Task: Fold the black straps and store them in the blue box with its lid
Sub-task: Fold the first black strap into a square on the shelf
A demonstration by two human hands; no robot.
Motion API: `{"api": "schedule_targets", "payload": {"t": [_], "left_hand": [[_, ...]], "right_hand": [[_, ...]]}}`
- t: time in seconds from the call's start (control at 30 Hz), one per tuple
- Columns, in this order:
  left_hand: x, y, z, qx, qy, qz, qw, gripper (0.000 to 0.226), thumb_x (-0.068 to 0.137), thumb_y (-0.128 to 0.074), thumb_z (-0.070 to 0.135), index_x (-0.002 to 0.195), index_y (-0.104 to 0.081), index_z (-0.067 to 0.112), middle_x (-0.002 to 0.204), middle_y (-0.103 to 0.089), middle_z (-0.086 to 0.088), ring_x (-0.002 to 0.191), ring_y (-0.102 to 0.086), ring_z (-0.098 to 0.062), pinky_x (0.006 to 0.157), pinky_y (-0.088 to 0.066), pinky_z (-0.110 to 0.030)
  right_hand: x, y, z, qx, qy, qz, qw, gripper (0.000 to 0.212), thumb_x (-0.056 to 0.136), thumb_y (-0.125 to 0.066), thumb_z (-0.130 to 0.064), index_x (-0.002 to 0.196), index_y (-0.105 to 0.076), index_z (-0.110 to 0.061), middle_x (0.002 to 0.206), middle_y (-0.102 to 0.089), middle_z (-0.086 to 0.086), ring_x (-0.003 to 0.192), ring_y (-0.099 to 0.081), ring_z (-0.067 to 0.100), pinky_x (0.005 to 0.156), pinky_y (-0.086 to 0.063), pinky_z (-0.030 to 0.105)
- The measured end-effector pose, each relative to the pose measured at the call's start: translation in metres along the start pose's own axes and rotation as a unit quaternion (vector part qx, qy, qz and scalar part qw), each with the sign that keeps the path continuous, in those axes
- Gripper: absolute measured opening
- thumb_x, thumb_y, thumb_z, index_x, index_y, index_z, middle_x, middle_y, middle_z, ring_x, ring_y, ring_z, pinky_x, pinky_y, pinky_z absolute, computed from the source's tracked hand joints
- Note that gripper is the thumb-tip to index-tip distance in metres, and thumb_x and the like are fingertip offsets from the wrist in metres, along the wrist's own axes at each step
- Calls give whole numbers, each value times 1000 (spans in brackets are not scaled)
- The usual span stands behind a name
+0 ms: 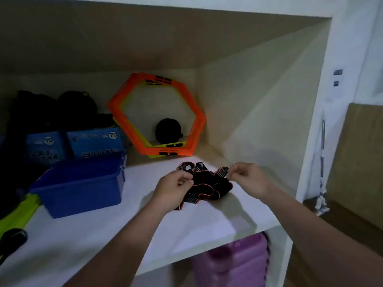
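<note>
Head view, the only one we have. Both hands are on the black straps [207,186], a bunched pile with orange edging and grey-striped loop ends. It lies on the white shelf [116,235], toward the shelf's right side.

Left hand [173,190]: fingers curled, gripping the left edge of the pile.
Right hand [249,179]: thumb and fingertips pinching a striped loop at the pile's upper right.

The blue box [80,188] sits on the same shelf to the left of the straps, apart from them, with its top open. We can't pick out its lid.

Behind the box are two blue cartons [94,141] marked "70". Orange hexagon rings [157,114] lean against the back wall, and a black round item [167,131] shows through them. A green item [18,214] is at the far left edge. Something purple [238,259] sits in the compartment below, too blurred to identify.
</note>
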State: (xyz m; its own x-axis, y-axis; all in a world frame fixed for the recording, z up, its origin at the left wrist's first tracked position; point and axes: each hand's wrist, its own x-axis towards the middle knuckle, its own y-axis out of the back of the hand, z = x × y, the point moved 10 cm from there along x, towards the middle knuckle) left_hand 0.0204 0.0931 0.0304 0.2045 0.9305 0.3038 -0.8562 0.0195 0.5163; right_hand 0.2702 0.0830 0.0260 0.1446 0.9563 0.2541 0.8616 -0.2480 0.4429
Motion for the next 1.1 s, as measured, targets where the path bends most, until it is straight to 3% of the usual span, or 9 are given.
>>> {"api": "schedule_targets", "payload": {"t": [0.1,0.2,0.3,0.43,0.57,0.63,0.73,0.9,1.1], "left_hand": [[17,-13,-4,47,-16,-15,999,33,94,-61,17,126,-67,23,126,-65,7,116,-60,-12,104,-48,-33],[31,-36,-9,83,-22,-53,995,54,91,-53,4,141,-54,25,145,-51,4,130,-51,-17,109,-43,-31],[40,-65,-17,140,-23,-105,984,74,86,-50,-2,152,-37,28,159,-35,3,144,-35,-21,118,-32,-35],[47,-87,-29,201,-11,-137,970,78,90,-52,7,157,-25,36,164,-26,8,146,-28,-21,119,-28,-36],[53,-90,-30,225,-25,-108,968,58,95,-57,25,149,-42,37,151,-46,9,137,-44,-16,112,-38,-33],[54,-84,-28,225,-31,-67,972,35,98,-55,27,131,-63,33,133,-62,8,123,-58,-15,101,-46,-31],[52,-68,-23,235,-31,-9,972,22,96,-55,27,111,-71,33,111,-72,11,106,-65,-14,88,-52,-32],[48,-86,-42,254,6,-138,957,71,83,-67,46,147,-35,49,122,-51,5,109,-59,-12,92,-51,-33],[53,-59,-51,333,-45,-98,937,23,95,-50,39,109,-65,30,100,-53,3,96,-63,-24,79,-51,-36]], "right_hand": [[16,-13,15,41,-9,-17,999,16,82,-69,-3,84,-70,-19,81,-74,-1,80,-66,19,79,-49,31],[28,-24,27,24,-27,-38,999,31,82,-68,0,89,-64,-30,87,-67,-2,77,-60,12,72,-45,24],[34,-39,41,11,-40,-95,995,31,75,-77,-16,99,-64,-28,99,-66,-4,87,-61,8,70,-45,15],[35,-70,68,-125,-41,-171,976,84,52,-78,-60,127,-57,-29,117,-67,-5,107,-64,13,91,-52,26],[46,-70,62,-202,20,-167,965,27,68,-75,-43,89,-68,-27,87,-70,-3,84,-67,15,62,-45,23],[50,-66,58,-199,29,-165,966,9,75,-71,-32,77,-64,-28,82,-70,-1,84,-67,18,65,-46,27],[50,-61,58,-204,27,-171,963,18,75,-69,-26,92,-69,-26,94,-73,0,91,-68,18,77,-51,29],[39,-73,58,-168,36,-221,960,24,65,-79,-36,84,-70,-26,86,-76,0,83,-72,15,72,-56,31],[37,-64,64,-188,12,-240,952,30,69,-71,-54,82,-75,-27,83,-75,-6,84,-67,7,75,-49,24]]}}
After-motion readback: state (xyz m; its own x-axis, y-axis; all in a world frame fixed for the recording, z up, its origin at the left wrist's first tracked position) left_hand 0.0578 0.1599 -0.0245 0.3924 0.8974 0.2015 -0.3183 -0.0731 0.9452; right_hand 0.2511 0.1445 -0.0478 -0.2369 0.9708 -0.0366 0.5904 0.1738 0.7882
